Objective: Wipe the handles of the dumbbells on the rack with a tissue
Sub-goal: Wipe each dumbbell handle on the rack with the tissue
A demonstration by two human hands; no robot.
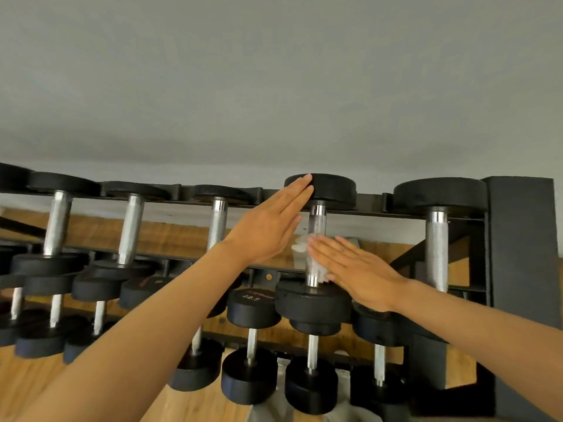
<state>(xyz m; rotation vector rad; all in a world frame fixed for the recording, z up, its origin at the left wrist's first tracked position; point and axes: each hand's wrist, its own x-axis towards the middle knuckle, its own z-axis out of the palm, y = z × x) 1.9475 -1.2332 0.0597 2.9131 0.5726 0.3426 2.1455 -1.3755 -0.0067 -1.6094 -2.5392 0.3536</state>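
Observation:
A black dumbbell with a knurled chrome handle [316,226] lies on the top tier of the rack [405,208], second from the right. My left hand [271,226] is flat, its fingertips resting on the far head [332,187] of this dumbbell. My right hand [353,269] has straight fingers and presses a white tissue [300,243] against the handle's right side. The tissue shows to the left of the handle and below my fingers.
Several more dumbbells line the top tier to the left and one [437,239] to the right. Lower tiers hold smaller dumbbells, one marked 22.5 [253,303]. The rack's black upright [521,254] stands at the right. A grey wall is behind, a wooden floor [27,382] below.

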